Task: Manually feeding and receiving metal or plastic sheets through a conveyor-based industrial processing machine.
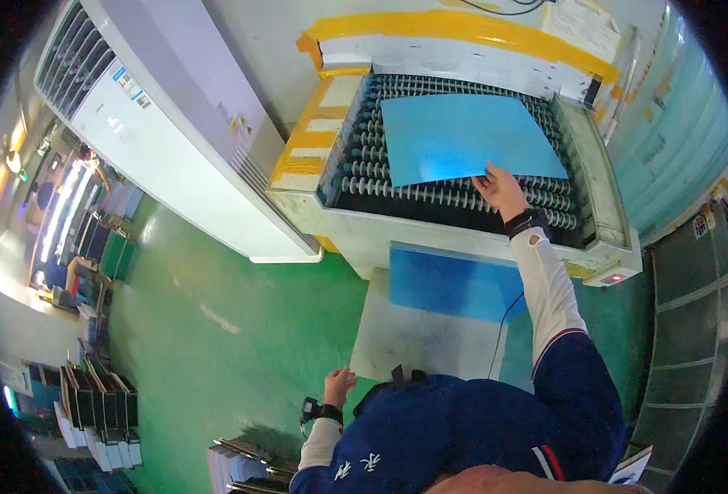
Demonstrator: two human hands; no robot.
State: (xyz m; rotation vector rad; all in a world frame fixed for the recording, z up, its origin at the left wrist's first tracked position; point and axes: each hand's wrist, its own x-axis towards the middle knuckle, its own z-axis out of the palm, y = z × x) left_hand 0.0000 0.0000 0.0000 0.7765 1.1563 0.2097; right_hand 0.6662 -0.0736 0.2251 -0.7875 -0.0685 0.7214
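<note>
A shiny blue sheet (471, 136) lies tilted over the rows of disc rollers (430, 195) of a conveyor machine. My right hand (500, 191) pinches its near edge, the thumb on top and the other fingers partly hidden. Low on my left side, my left hand (339, 385) has its fingers curled beside the corner of a grey sheet or board (417, 333); whether anything is inside them does not show. A darker blue sheet (454, 284) is below the machine's front edge, over the grey one.
Yellow tape lines the machine's frame (310, 136). A tall white air conditioner (174, 148) stands to its left. A black cable (502, 329) hangs before the grey sheet. At right is a dark rack (685, 329); stacked panels (100, 395) stand at far left on the green floor (224, 329).
</note>
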